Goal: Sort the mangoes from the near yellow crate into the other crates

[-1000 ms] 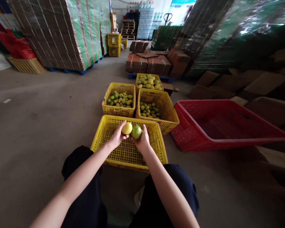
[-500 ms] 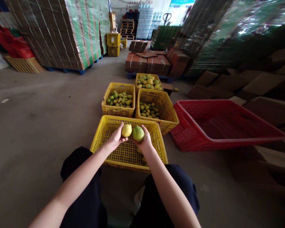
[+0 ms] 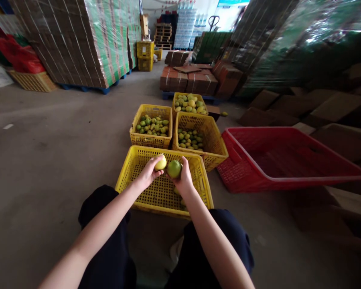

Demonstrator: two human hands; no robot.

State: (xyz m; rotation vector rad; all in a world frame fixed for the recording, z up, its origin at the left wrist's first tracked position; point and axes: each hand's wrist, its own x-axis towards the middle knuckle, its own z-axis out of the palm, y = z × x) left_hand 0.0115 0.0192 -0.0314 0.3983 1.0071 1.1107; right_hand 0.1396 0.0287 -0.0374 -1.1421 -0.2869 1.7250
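My left hand (image 3: 147, 177) is closed around a yellow lemon (image 3: 161, 163), its thumb lying across the top. Close beside it, my right hand (image 3: 185, 180) grips a rounder green lemon (image 3: 174, 169) from the right. A small gap separates the two fruits. Both hands hover above a yellow plastic crate (image 3: 124, 170) between my knees. Only a few yellowish fruits (image 3: 177, 191) show on its perforated floor, partly hidden by my right forearm.
Beyond stand a left crate (image 3: 150, 140), a right crate (image 3: 215, 138) and a rear crate (image 3: 175, 100), all yellow and holding lemons. A large red basket (image 3: 252, 182) is on the right, by flattened cardboard (image 3: 333, 108). Wrapped pallet stacks (image 3: 75, 44) rise on both sides.
Both lemons have turned in my fingers; the green one's stem end no longer faces the camera. My left thumb has slid over the yellow lemon. The hands remain above the crate.
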